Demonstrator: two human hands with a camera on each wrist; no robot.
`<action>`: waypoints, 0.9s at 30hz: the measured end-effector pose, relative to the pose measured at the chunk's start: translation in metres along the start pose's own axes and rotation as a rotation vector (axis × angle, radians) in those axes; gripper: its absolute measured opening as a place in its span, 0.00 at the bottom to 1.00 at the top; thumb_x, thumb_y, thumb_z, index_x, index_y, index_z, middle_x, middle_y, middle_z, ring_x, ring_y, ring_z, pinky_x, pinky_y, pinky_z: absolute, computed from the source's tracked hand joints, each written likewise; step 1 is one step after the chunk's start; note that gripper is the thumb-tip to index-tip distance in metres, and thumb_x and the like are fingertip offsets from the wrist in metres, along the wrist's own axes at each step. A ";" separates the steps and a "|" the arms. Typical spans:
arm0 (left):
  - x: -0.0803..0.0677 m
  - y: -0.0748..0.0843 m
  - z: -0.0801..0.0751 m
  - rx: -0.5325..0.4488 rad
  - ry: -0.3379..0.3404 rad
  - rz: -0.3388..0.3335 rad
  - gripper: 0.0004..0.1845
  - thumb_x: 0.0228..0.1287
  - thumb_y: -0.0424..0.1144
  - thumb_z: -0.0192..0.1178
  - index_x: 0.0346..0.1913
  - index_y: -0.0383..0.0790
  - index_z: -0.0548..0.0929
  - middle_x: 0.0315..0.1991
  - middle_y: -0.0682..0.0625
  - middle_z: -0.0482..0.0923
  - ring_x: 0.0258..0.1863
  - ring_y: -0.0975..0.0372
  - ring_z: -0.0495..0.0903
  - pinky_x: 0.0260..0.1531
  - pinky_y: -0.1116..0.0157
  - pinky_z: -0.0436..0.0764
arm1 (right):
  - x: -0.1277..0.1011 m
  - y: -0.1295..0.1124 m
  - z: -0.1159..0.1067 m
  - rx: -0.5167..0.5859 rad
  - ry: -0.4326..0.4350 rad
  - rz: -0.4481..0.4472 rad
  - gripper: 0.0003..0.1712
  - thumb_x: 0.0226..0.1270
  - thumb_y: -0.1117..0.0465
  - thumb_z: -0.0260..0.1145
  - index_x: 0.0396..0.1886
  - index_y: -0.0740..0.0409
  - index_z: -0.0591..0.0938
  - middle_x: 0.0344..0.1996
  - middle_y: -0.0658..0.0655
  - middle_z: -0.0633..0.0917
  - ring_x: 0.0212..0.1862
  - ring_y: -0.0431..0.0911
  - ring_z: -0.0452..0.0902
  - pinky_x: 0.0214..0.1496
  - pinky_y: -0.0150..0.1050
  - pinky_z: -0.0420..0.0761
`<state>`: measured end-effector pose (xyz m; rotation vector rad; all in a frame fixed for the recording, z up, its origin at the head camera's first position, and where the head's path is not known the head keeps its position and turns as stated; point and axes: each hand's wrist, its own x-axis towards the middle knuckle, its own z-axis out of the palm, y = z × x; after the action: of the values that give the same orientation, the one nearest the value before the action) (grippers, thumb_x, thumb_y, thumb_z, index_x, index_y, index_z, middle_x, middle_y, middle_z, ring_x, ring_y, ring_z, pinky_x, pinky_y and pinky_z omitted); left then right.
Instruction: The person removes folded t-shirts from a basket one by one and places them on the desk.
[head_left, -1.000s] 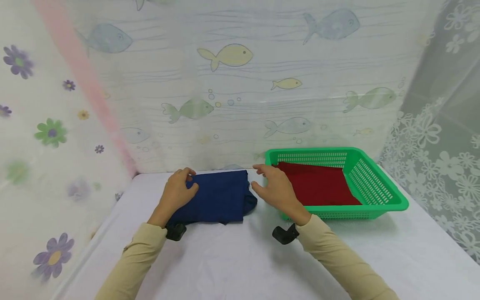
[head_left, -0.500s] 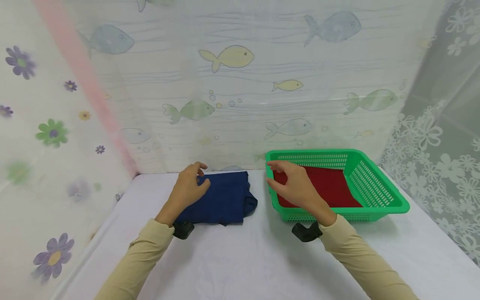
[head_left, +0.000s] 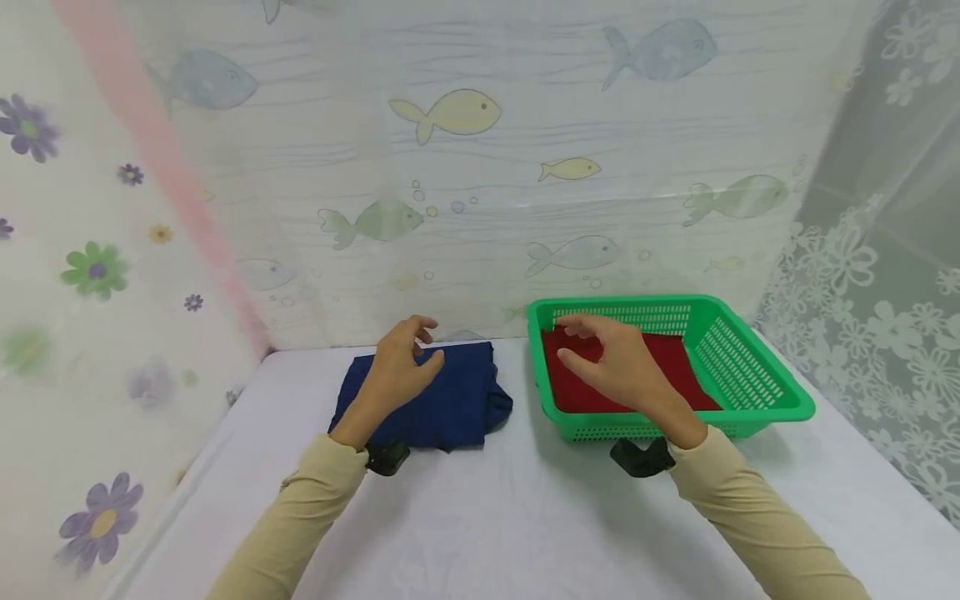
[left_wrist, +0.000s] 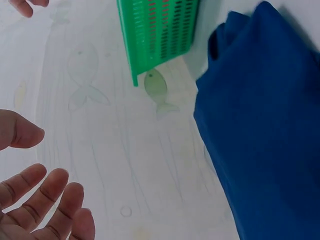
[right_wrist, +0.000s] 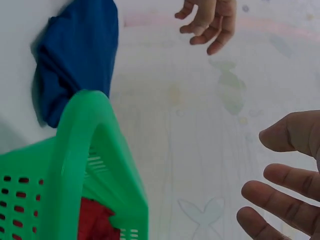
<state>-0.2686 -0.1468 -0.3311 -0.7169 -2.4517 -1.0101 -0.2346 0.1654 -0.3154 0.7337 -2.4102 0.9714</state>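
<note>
Folded dark blue cloth (head_left: 442,400) lies on the white table, with a bunched bit poking out at its right side. My left hand (head_left: 397,367) hovers over it, fingers and thumb apart and loosely bent. In the left wrist view a gap shows between that hand's fingers (left_wrist: 60,195) and the blue cloth (left_wrist: 265,125). To the right, my right hand (head_left: 618,362) is held above a green plastic basket (head_left: 675,421), also with nothing in its grasp. Inside the basket lies red folded cloth (head_left: 678,367), partly hidden behind the right hand in the head view.
A white-covered table (head_left: 480,525) runs up to a fish-print curtain (head_left: 465,192) behind. Flower-print sheeting (head_left: 97,333) stands on the left, and a lacy see-through curtain (head_left: 862,275) hangs on the right beside the basket.
Both hands have moved to the right: the left across the blue cloth, the right from beside the basket to above it. The two cloths and the basket stay where they were.
</note>
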 end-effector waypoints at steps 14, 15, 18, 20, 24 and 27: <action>0.020 0.030 0.021 -0.253 0.004 -0.069 0.20 0.61 0.32 0.62 0.57 0.36 0.75 0.45 0.43 0.79 0.37 0.53 0.81 0.33 0.57 0.81 | -0.007 0.008 -0.032 -0.047 0.116 0.026 0.20 0.62 0.63 0.69 0.54 0.60 0.81 0.43 0.57 0.86 0.46 0.51 0.81 0.43 0.49 0.75; 0.021 0.031 0.023 -0.266 0.004 -0.076 0.20 0.61 0.32 0.62 0.57 0.36 0.75 0.45 0.43 0.79 0.38 0.53 0.81 0.34 0.57 0.81 | -0.007 0.009 -0.034 -0.053 0.130 0.021 0.19 0.61 0.64 0.70 0.53 0.60 0.82 0.41 0.57 0.86 0.45 0.51 0.81 0.40 0.48 0.75; 0.025 0.034 0.027 -0.301 0.004 -0.109 0.21 0.62 0.33 0.62 0.58 0.37 0.75 0.46 0.43 0.79 0.40 0.52 0.81 0.37 0.57 0.81 | -0.008 0.010 -0.041 -0.062 0.166 0.015 0.18 0.61 0.64 0.70 0.52 0.59 0.83 0.38 0.57 0.87 0.42 0.51 0.82 0.36 0.47 0.77; 0.027 0.037 0.029 -0.333 -0.001 -0.144 0.20 0.62 0.34 0.63 0.58 0.38 0.76 0.46 0.44 0.79 0.41 0.52 0.81 0.38 0.57 0.81 | -0.009 0.009 -0.047 -0.053 0.175 0.031 0.18 0.61 0.64 0.70 0.52 0.59 0.83 0.38 0.57 0.87 0.41 0.52 0.82 0.36 0.47 0.78; 0.032 0.042 0.035 -0.396 -0.015 -0.214 0.20 0.64 0.36 0.63 0.58 0.40 0.76 0.47 0.43 0.79 0.43 0.52 0.80 0.39 0.57 0.80 | -0.011 0.009 -0.058 -0.025 0.164 0.108 0.18 0.64 0.61 0.69 0.54 0.58 0.82 0.41 0.58 0.86 0.44 0.47 0.81 0.40 0.45 0.77; 0.036 0.045 0.041 -0.456 -0.025 -0.253 0.20 0.64 0.36 0.63 0.58 0.40 0.77 0.48 0.42 0.80 0.43 0.53 0.80 0.40 0.57 0.80 | -0.013 0.009 -0.066 0.013 0.147 0.176 0.19 0.66 0.58 0.67 0.56 0.56 0.81 0.43 0.57 0.86 0.44 0.39 0.79 0.41 0.36 0.76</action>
<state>-0.2771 -0.0782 -0.3148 -0.5586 -2.3947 -1.7003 -0.2178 0.2226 -0.2839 0.4428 -2.3711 1.0706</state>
